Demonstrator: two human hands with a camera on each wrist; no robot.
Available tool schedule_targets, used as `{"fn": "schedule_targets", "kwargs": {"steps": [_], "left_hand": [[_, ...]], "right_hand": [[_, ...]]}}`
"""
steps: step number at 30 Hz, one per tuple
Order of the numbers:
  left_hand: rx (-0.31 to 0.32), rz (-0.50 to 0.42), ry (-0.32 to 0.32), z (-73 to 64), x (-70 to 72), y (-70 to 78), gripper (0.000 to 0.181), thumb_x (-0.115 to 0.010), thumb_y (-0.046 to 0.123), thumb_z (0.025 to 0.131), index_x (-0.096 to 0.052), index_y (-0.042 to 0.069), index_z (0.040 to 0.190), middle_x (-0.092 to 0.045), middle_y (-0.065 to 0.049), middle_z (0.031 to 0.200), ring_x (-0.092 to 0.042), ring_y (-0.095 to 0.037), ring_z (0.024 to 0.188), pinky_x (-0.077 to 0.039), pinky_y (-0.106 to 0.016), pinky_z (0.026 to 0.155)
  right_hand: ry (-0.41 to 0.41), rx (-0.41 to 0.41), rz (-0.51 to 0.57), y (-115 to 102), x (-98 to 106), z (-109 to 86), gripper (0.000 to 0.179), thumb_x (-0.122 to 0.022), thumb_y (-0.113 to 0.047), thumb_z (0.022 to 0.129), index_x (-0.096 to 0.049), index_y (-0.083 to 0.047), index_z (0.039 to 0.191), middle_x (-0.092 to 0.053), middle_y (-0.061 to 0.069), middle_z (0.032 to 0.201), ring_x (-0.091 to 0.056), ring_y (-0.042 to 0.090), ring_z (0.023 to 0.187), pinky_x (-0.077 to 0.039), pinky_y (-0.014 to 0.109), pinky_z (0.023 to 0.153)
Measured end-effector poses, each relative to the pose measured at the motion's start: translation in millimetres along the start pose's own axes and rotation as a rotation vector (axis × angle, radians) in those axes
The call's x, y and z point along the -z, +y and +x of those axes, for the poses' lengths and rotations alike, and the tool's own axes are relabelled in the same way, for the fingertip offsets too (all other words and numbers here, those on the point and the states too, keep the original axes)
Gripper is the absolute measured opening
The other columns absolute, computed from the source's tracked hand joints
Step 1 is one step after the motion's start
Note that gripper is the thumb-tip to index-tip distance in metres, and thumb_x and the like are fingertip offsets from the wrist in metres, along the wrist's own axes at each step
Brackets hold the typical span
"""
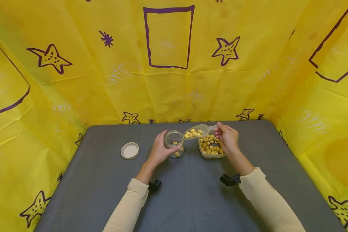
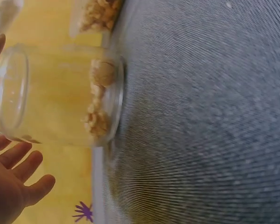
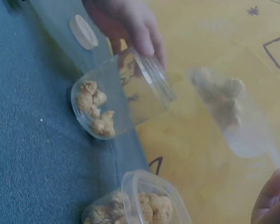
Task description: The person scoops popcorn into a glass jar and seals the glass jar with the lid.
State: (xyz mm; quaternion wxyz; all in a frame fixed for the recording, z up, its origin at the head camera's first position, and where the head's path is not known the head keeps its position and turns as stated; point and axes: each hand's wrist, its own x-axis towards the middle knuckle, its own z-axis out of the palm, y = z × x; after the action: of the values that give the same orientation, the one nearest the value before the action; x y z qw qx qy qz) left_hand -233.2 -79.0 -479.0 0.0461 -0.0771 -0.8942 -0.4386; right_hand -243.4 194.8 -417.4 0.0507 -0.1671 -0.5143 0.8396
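A clear jar [image 1: 174, 141] stands upright on the table with several pieces of popcorn [image 3: 94, 106] at its bottom. My left hand [image 1: 160, 148] holds it near the rim, thumb on the near side and fingers on the far side. With my right hand [image 1: 227, 138] I pinch the handle of a translucent scoop [image 1: 206, 129]. Popcorn [image 1: 193, 133] lies in the scoop, whose tip is beside the jar's mouth. Below the scoop, a clear square container [image 1: 213, 156] holds more popcorn; my right hand partly hides it.
A round whitish lid [image 1: 130, 150] lies left of the jar. The dark grey table [image 1: 179, 199] meets yellow patterned cloth [image 1: 168, 93] at the back and sides. Each wrist wears a black strap-like mount [image 1: 230, 179].
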Motion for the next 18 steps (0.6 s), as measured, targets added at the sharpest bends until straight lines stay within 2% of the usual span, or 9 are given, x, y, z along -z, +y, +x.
{"fn": "schedule_targets", "kwargs": {"steps": [7, 11, 18], "left_hand": [[0.030, -0.046, -0.043, 2.2, -3.9, -7.6, 0.097, -0.083, 0.046, 0.073, -0.034, 0.010, 0.149, -0.043, -0.019, 0.146, -0.043, -0.036, 0.134, -0.035, -0.055, 0.110], [0.043, -0.065, -0.048, 2.8, -5.2, -10.2, 0.096, -0.082, 0.045, 0.074, -0.035, 0.010, 0.149, -0.042, -0.018, 0.147, -0.043, -0.035, 0.134, -0.035, -0.055, 0.110], [0.059, -0.077, -0.045, 3.6, -5.2, -11.4, 0.094, -0.082, 0.046, 0.074, -0.037, 0.008, 0.147, -0.043, -0.018, 0.147, -0.043, -0.035, 0.134, -0.035, -0.054, 0.111]], "right_hand": [[0.023, 0.006, -0.010, 6.0, -8.1, 0.5, 0.021, -0.063, -0.015, 0.095, -0.068, -0.005, 0.077, -0.064, 0.000, 0.060, -0.054, 0.009, 0.051, -0.046, 0.018, 0.049], [0.026, 0.003, -0.027, 9.1, -13.1, 3.1, 0.021, -0.063, -0.014, 0.095, -0.068, -0.006, 0.077, -0.064, 0.000, 0.060, -0.054, 0.009, 0.050, -0.046, 0.018, 0.048], [0.016, 0.054, -0.083, 7.7, -24.3, 9.0, 0.018, -0.062, -0.013, 0.096, -0.066, -0.002, 0.082, -0.064, 0.000, 0.060, -0.055, 0.009, 0.050, -0.048, 0.019, 0.049]]}}
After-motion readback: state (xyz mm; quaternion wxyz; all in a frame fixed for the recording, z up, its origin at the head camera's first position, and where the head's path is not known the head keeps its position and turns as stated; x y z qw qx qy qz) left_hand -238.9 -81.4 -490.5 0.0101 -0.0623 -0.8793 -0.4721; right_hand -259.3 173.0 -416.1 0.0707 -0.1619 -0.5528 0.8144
